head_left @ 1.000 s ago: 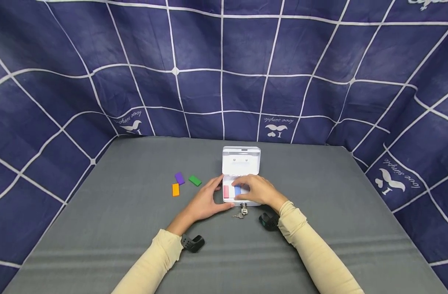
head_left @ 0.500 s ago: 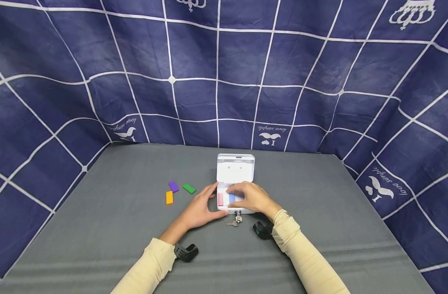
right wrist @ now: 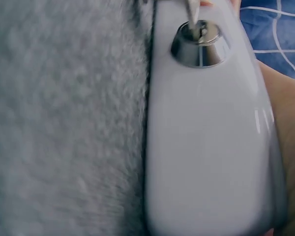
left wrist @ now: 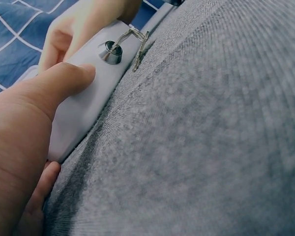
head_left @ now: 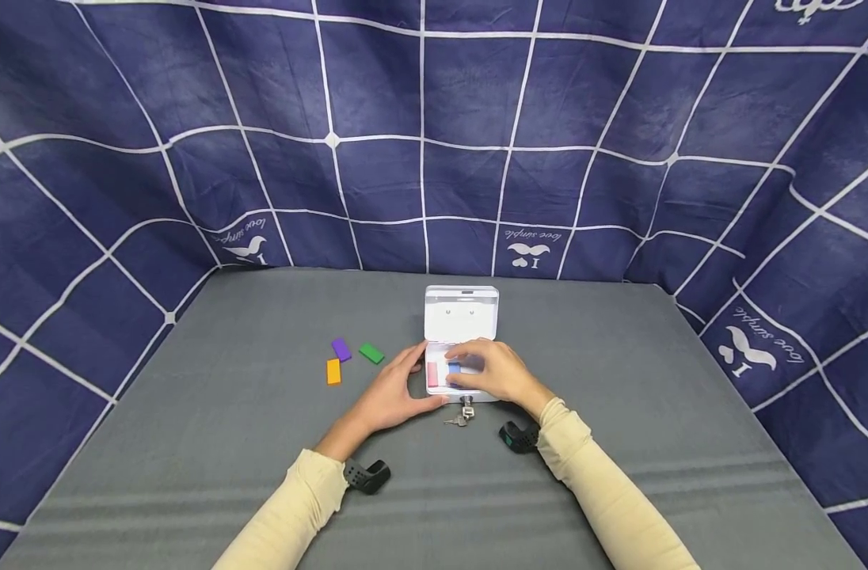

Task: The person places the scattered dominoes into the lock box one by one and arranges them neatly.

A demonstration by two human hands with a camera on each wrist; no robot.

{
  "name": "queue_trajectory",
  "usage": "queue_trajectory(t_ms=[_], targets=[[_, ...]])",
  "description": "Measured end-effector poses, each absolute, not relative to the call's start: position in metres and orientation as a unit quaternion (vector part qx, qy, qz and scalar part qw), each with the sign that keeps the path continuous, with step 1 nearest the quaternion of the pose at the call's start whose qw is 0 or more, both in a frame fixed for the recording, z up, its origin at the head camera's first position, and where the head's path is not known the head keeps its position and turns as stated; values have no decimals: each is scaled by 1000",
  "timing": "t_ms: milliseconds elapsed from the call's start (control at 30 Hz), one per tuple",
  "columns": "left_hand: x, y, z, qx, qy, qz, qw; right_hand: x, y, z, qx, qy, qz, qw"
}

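A white metal cash box (head_left: 461,323) stands on the grey cloth with its lid up, hinged at the back. My left hand (head_left: 389,397) grips its left side, thumb (left wrist: 71,82) pressed on the front wall and fingers along the left side. Inside, a pink-red block (head_left: 432,374) lies at the left. My right hand (head_left: 504,372) reaches in over the right side and pinches a blue block (head_left: 454,369) between thumb and fingers. Keys (head_left: 459,419) hang from the lock (left wrist: 111,53) in the front wall. The right wrist view shows the front wall (right wrist: 206,142) close up.
Left of the box lie an orange block (head_left: 333,371), a purple block (head_left: 342,349) and a green block (head_left: 371,352), close together on the grey cloth (head_left: 584,340). A blue curtain (head_left: 470,182) with white lines hangs around the back and sides.
The head view has shifted a little. The blue block shows a darker face now between the right fingers and thumb. The left hand keeps its hold on the box.
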State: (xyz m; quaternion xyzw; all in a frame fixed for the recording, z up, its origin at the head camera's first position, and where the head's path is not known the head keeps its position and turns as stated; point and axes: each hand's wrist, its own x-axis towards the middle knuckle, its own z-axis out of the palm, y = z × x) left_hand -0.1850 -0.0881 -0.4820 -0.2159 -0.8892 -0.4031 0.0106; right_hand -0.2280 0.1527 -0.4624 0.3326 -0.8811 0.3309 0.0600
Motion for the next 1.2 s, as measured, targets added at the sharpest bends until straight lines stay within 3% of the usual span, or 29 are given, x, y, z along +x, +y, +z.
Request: queue_trajectory(t_ms=[267,733,833,1000,1200], targets=[[-184,-87,-484,-221,-884,-412,3,-220,164,-470,334,-846,398,120],[-194,-95,-474,-213,-874,-437,-8,-218,184,-467,306,-870,368,118],[-195,-102,-474,-204,-880,-428,35,-217,188,-470,287,-877,371,106],[-196,-112,-477,-175,-881,-411,156,-214,194,-475,266,-880,383,95],[-201,-120,-479,-129,-881,-353,286,-216,198,-477,269,-868,399,124]])
